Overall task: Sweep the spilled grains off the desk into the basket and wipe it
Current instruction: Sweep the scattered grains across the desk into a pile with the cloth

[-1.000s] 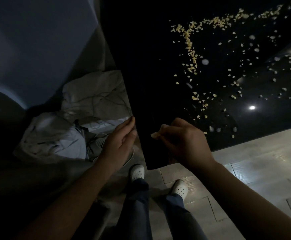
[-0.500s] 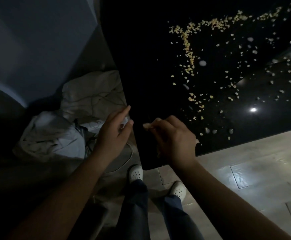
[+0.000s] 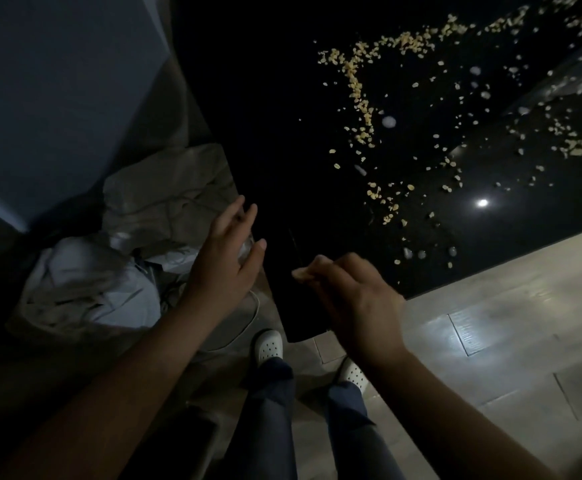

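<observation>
Head view. Black glossy tabletop (image 3: 282, 116), centre to upper right of frame. Spilled grains (image 3: 359, 88): pale, scattered across its upper right, densest in a bent line, well apart from both hands. Left hand (image 3: 225, 261): fingers straight and spread, at the tabletop's left edge, over crumpled pale sheeting (image 3: 109, 289). Right hand (image 3: 355, 299): fingers curled above the near corner; whether they pinch anything cannot be told. White shoes (image 3: 269, 346) on the plank floor (image 3: 507, 306).

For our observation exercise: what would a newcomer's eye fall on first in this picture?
Pale grains lie scattered over the black desk, thickest in a line at upper centre. A bright glint shines on the desk at right. In front, near the desk's corner, the left hand is spread open and the right hand curled.
</observation>
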The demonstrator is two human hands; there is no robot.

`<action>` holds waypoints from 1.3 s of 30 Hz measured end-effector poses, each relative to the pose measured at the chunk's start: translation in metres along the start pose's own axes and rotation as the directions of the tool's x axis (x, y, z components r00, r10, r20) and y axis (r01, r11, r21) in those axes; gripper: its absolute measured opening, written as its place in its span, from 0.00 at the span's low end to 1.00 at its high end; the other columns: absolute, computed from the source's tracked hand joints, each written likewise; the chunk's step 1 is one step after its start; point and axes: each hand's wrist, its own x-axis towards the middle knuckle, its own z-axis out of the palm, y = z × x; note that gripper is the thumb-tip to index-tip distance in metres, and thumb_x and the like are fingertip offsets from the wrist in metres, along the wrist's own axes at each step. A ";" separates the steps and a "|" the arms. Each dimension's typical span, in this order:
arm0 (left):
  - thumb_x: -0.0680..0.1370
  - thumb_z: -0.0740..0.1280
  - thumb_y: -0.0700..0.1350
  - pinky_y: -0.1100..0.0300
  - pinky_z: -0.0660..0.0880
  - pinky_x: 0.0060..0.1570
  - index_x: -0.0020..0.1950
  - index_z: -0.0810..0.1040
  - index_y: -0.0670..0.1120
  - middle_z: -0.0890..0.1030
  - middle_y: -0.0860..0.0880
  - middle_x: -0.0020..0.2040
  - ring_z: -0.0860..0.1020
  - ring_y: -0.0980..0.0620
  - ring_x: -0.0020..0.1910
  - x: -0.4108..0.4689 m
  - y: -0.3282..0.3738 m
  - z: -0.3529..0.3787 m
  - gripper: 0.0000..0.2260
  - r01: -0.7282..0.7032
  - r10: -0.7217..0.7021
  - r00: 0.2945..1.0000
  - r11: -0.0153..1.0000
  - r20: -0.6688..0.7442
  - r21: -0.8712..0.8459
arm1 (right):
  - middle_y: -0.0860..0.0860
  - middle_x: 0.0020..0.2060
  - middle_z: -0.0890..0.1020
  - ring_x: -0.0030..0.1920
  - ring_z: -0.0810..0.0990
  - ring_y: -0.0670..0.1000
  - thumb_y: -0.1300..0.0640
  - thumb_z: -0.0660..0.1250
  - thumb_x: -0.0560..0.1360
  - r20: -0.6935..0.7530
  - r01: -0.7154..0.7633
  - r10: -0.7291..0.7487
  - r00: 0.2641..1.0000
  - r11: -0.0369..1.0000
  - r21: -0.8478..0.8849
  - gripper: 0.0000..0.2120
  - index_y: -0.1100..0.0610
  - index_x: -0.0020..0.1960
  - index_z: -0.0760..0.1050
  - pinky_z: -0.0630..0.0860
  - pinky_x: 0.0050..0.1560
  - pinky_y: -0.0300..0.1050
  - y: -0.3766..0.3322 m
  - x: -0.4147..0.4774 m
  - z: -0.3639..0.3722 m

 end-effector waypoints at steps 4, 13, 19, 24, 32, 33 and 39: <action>0.78 0.61 0.52 0.79 0.58 0.61 0.76 0.60 0.44 0.54 0.50 0.77 0.56 0.65 0.71 -0.003 -0.003 0.000 0.28 -0.014 0.012 0.998 1.000 0.068 0.027 | 0.51 0.44 0.76 0.40 0.75 0.50 0.45 0.59 0.79 -0.152 -0.190 0.174 0.973 0.977 -0.094 0.15 0.54 0.55 0.78 0.74 0.32 0.48 0.031 0.027 -0.011; 0.79 0.61 0.52 0.64 0.63 0.61 0.78 0.47 0.48 0.41 0.53 0.78 0.56 0.54 0.75 -0.010 0.003 -0.006 0.33 -0.019 0.000 0.982 0.995 0.188 0.096 | 0.46 0.45 0.73 0.36 0.72 0.42 0.44 0.57 0.80 -0.060 -0.154 0.161 0.985 0.983 0.099 0.16 0.50 0.57 0.78 0.73 0.28 0.44 -0.028 -0.025 -0.010; 0.79 0.61 0.50 0.63 0.61 0.64 0.78 0.49 0.47 0.41 0.52 0.78 0.50 0.61 0.73 -0.008 0.001 -0.007 0.32 -0.025 0.005 0.980 0.995 0.199 0.098 | 0.49 0.44 0.75 0.40 0.71 0.45 0.46 0.56 0.80 -0.102 -0.176 0.172 0.980 0.984 -0.034 0.17 0.54 0.58 0.77 0.70 0.30 0.42 -0.023 -0.044 0.013; 0.79 0.61 0.50 0.63 0.63 0.64 0.78 0.50 0.47 0.42 0.53 0.78 0.51 0.63 0.72 -0.006 -0.001 -0.009 0.31 -0.043 0.021 0.979 0.993 0.201 0.109 | 0.51 0.42 0.76 0.38 0.75 0.51 0.49 0.61 0.79 -0.244 -0.364 0.335 0.910 0.928 -0.083 0.13 0.56 0.55 0.78 0.67 0.32 0.42 0.023 -0.007 -0.017; 0.79 0.62 0.48 0.58 0.68 0.63 0.73 0.65 0.46 0.60 0.49 0.75 0.62 0.60 0.69 0.006 -0.015 -0.022 0.22 -0.101 0.097 0.990 0.994 0.098 0.036 | 0.49 0.46 0.76 0.41 0.74 0.46 0.46 0.56 0.79 -0.116 -0.133 0.133 0.984 0.991 0.016 0.17 0.53 0.56 0.77 0.76 0.34 0.44 -0.034 0.042 0.014; 0.79 0.60 0.50 0.59 0.68 0.63 0.73 0.66 0.46 0.60 0.49 0.74 0.62 0.60 0.68 0.008 -0.016 -0.023 0.22 -0.100 0.096 0.991 0.994 0.096 0.037 | 0.50 0.46 0.76 0.41 0.75 0.47 0.46 0.56 0.78 -0.105 -0.122 0.120 0.987 0.992 -0.014 0.17 0.54 0.56 0.77 0.76 0.33 0.47 -0.035 0.043 0.022; 0.77 0.55 0.58 0.56 0.69 0.65 0.73 0.66 0.46 0.62 0.50 0.74 0.63 0.55 0.71 0.015 -0.025 -0.028 0.27 -0.111 0.108 0.989 0.994 0.102 0.025 | 0.51 0.47 0.76 0.43 0.76 0.52 0.48 0.62 0.78 -0.235 -0.352 0.315 0.920 0.926 -0.137 0.11 0.52 0.57 0.76 0.76 0.36 0.50 0.033 0.053 0.000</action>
